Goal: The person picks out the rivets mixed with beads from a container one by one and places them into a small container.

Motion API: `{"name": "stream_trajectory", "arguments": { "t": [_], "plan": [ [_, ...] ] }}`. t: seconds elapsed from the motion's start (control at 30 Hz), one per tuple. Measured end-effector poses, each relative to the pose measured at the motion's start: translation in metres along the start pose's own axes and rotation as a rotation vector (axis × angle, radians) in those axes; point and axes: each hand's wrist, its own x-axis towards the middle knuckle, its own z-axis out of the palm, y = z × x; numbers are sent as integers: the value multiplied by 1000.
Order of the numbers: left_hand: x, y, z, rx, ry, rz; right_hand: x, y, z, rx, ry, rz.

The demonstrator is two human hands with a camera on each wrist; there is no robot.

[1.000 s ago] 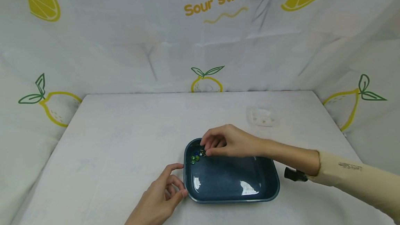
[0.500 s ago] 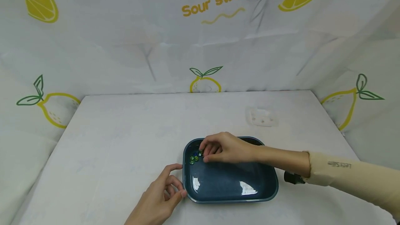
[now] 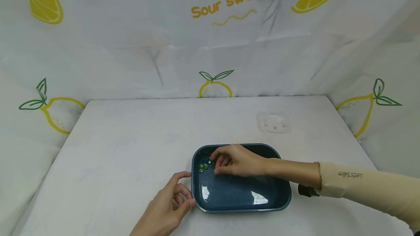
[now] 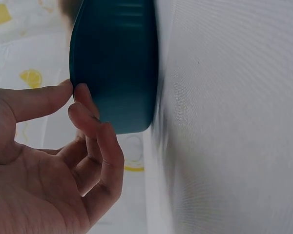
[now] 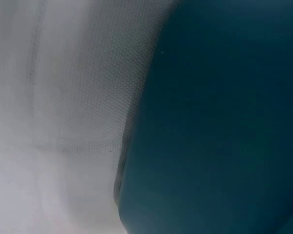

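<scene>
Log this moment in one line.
left hand: touches rim of tray | right hand: over tray by beads, grip unclear | beads: tray's far-left corner | clear item: on table, beyond tray

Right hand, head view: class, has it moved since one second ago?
Yes, toward the person: in the picture, the right hand earlier stuck out past the far rim of the dark blue tray; now it barely reaches it.

The left hand sits at seven o'clock, index finger and thumb apart, tips toward two o'clock, the other fingers bent between. The right hand is at five o'clock, back up, bent fingers toward nine o'clock; their grip is unclear. Its bare forearm runs toward four o'clock into a sleeve.
</scene>
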Motion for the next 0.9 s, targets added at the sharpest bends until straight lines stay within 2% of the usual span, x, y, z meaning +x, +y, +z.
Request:
{"name": "stream_trajectory", "arguments": {
  "t": [0.27, 0.57, 0.73, 0.9],
  "plan": [
    [2, 2, -1, 19, -13, 9, 0, 5, 1, -4, 15, -1],
    [0, 2, -1, 38, -12, -20, 1, 7, 3, -10, 24, -5],
    [0, 2, -1, 43, -16, -17, 2, 9, 4, -37, 24, -8],
    [-1, 2, -1, 44, -27, -42, 1, 10, 5, -66, 24, -9]
  ]
}}
